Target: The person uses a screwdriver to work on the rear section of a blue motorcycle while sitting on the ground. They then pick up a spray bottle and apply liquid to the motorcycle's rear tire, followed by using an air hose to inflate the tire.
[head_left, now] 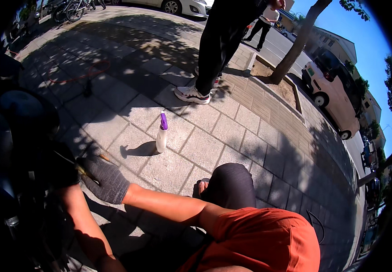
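Around nine o'clock, blackness is obscuring the left hand (61,168) — toward twelve, the top edge is cropping a standing person (219,45).

We've got grey glove (107,182), orange-tipped tool (105,157), white spray bottle (161,141), purple trigger head (164,121), orange-red shirt (264,235), black trousers (219,41), shadow-dappled grey paving (205,145), pink-and-black car (330,88)

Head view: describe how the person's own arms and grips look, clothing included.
The right grip wears a grey, knit-looking glove ending at the wrist. The right forearm is bare below a short orange-red sleeve. The left forearm is bare too, with no sleeve in view; the left grip is lost in darkness.
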The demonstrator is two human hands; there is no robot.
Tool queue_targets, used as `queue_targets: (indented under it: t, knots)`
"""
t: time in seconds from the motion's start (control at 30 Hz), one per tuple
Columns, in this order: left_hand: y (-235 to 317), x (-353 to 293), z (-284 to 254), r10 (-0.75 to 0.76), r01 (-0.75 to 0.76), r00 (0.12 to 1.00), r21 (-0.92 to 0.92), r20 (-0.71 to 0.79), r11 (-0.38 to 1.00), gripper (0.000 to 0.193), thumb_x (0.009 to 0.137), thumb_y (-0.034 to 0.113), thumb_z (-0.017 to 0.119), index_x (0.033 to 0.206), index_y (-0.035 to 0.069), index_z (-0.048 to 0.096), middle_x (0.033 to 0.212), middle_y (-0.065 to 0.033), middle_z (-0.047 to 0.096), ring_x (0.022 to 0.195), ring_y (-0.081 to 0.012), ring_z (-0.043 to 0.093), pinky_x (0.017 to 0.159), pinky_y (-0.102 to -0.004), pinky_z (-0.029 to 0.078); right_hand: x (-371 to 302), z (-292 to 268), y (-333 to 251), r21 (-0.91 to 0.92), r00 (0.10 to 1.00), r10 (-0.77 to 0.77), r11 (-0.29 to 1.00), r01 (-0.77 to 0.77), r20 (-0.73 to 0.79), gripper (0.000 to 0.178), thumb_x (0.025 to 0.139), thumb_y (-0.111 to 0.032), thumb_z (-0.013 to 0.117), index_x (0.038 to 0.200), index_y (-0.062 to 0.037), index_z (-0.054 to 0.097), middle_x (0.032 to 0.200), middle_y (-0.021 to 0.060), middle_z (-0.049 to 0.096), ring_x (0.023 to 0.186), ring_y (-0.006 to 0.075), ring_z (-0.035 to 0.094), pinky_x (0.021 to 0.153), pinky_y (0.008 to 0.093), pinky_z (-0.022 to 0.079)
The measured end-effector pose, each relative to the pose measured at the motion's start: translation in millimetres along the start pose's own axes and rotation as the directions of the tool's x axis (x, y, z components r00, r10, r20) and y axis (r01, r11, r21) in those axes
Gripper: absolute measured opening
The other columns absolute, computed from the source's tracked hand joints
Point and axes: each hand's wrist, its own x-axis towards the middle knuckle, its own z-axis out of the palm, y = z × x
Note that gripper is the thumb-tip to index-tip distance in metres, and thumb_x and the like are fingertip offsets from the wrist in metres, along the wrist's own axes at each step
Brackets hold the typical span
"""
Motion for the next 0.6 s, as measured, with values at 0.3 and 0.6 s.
queue_targets:
  t: [0.3, 0.6]
  knots:
    - [-2, 6, 7, -0.062, 0.043, 0.991, 0.15, 0.121, 0.988, 0.049, 0.108, 0.042, 0.041, 0.136, 0.006, 0.056, 0.129, -0.0119, 0.064, 0.121, -0.0298, 0.06, 0.107, -0.0442, 0.044, 0, 4, 4, 0.054, 0.981, 0.133, 0.988, -0.141, 0.14, 0.036, 0.093, -0.016, 0.059, 0.127, -0.0057, 0.063, 0.106, 0.0205, 0.065, 0.095, 0.0392, 0.065, 0.08, 0.0453, 0.054]
    - [1, -10, 39, 0.002, 0.026, 0.987, 0.174, -0.161, 0.984, 0.041, 0.106, 0.04, 0.048, 0.125, 0.007, 0.061, 0.116, -0.0118, 0.067, 0.111, -0.0343, 0.065, 0.097, -0.0495, 0.051, 1, 24, -5, -0.001, 0.987, 0.027, 1.0, -0.027, 0.161, 0.035, 0.093, -0.02, 0.061, 0.124, -0.0049, 0.063, 0.103, 0.0199, 0.064, 0.094, 0.0382, 0.063, 0.08, 0.0457, 0.051]
